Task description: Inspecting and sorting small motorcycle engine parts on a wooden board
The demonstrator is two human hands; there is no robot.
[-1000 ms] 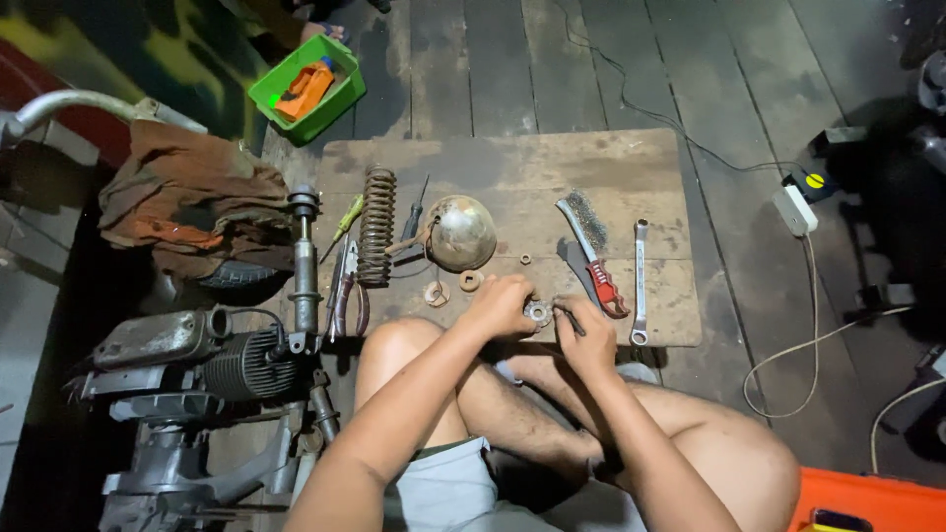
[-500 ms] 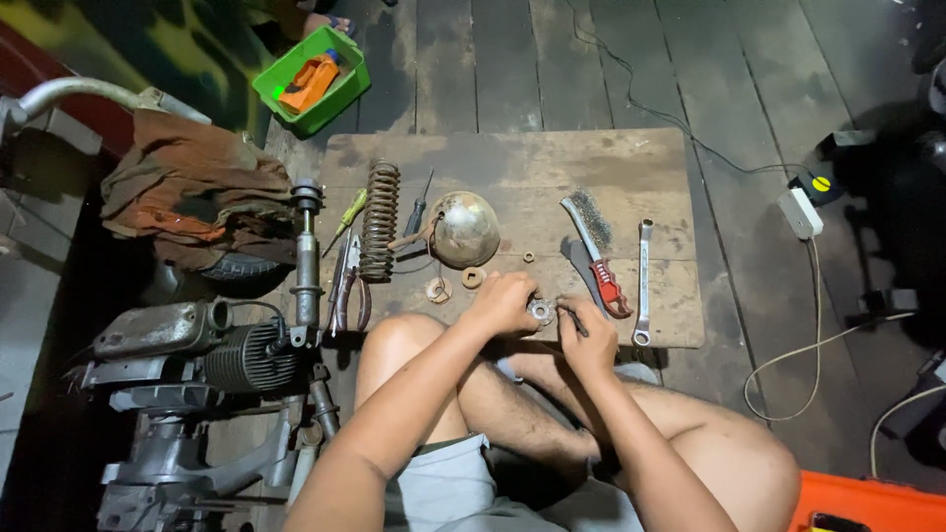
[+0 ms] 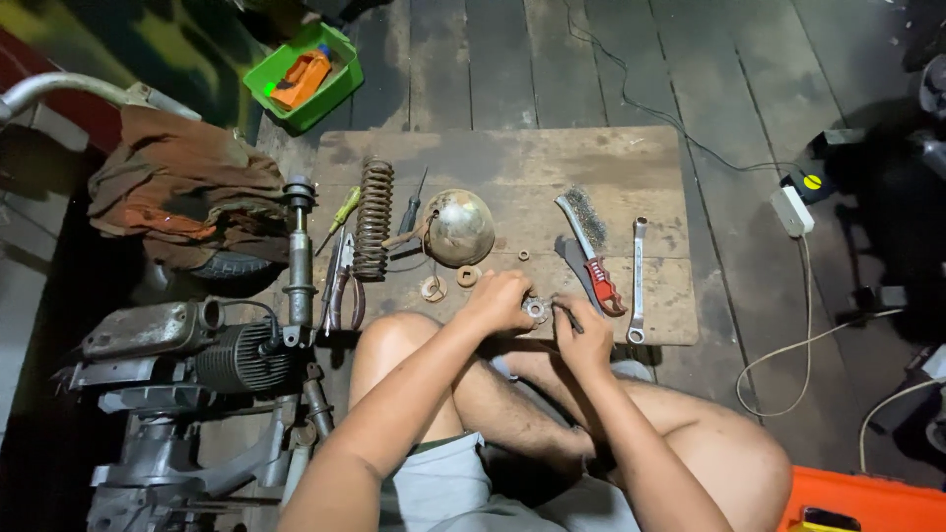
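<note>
Got my left hand (image 3: 501, 300) pinching one small round metal part (image 3: 535, 309) at the desk's (image 3: 512, 163) 6 o'clock edge, right hand (image 3: 583, 335) gripping a thin tool (image 3: 570, 317) against it. At 12: one dome (image 3: 459, 227), three rusty washers (image 3: 432, 288). At 2: one wire brush (image 3: 589, 246), one wrench (image 3: 638, 281). At 10: one spring (image 3: 373, 217).

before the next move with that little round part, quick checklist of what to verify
1. Left hand grips the small round metal part: ok.
2. Right hand holds a thin dark tool at the part: ok.
3. Tool tip seated in the part: cannot tell, too small.
4. Wire brush and spanner lie close by on the board: ok.
5. Loose washers lie apart from the hands: ok.
</note>
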